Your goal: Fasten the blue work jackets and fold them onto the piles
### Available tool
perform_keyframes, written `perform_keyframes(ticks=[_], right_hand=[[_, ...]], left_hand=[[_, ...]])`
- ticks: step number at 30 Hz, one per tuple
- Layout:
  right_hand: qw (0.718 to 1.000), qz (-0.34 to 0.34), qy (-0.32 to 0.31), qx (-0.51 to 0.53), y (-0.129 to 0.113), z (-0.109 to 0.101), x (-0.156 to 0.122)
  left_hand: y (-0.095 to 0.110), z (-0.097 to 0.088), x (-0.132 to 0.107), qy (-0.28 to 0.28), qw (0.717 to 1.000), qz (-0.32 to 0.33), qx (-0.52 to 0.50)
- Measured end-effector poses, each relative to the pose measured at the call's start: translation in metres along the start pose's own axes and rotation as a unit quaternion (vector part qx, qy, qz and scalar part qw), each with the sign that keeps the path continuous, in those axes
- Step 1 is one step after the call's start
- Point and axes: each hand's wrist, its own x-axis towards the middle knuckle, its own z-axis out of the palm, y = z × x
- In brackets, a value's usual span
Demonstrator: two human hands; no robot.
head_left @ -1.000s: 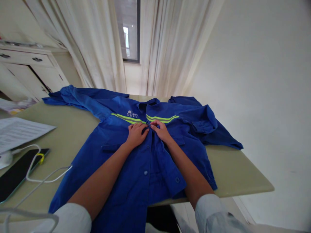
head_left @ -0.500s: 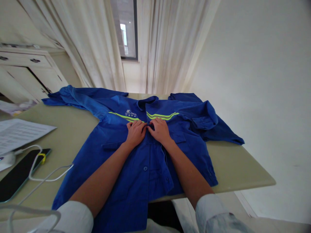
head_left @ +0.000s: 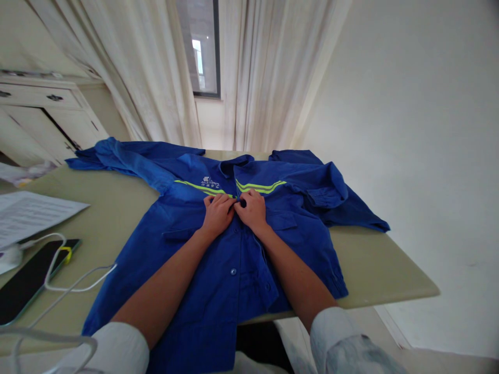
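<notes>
A blue work jacket (head_left: 206, 311) with yellow-green reflective stripes lies front up, its sleeves spread and its lower hem hanging over the near table edge. At chest height, just below the stripes, my left hand (head_left: 218, 214) pinches the front placket. Close against it, my right hand (head_left: 252, 210) has thumb and fingers closed on the other front edge. The fingertips hide the spot between them, so any button there cannot be seen. Lower down, a button (head_left: 233, 271) shows on the left front panel, and the right panel's edge is folded open.
On the left of the table (head_left: 390, 270) lie a black-screened phone (head_left: 31, 285), a white cable (head_left: 78, 289) and printed paper (head_left: 39, 213). Curtains (head_left: 268, 78) and a window stand behind, a cabinet (head_left: 42, 114) at far left, a white wall at right.
My right hand has shifted slightly left, closer to my left hand, and its fingers are more curled. My left hand stays nearly in place on the jacket.
</notes>
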Motion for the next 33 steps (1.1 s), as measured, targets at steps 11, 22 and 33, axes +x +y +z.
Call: perform_keyframes(ticks=[11, 22, 33], right_hand=[[0.999, 0.008, -0.004, 0.051, 0.009, 0.005, 0.002], [0.974, 0.039, -0.05, 0.218, 0.027, 0.017, 0.013], [0.957, 0.071, -0.084, 0.269, 0.037, 0.021, 0.015]], left_hand=[[-0.002, 0.003, 0.0, 0.001, 1.0, -0.007, -0.007], [-0.004, 0.006, 0.002, 0.003, 1.0, -0.005, 0.0], [-0.009, 0.011, 0.002, 0.003, 1.0, -0.001, -0.03]])
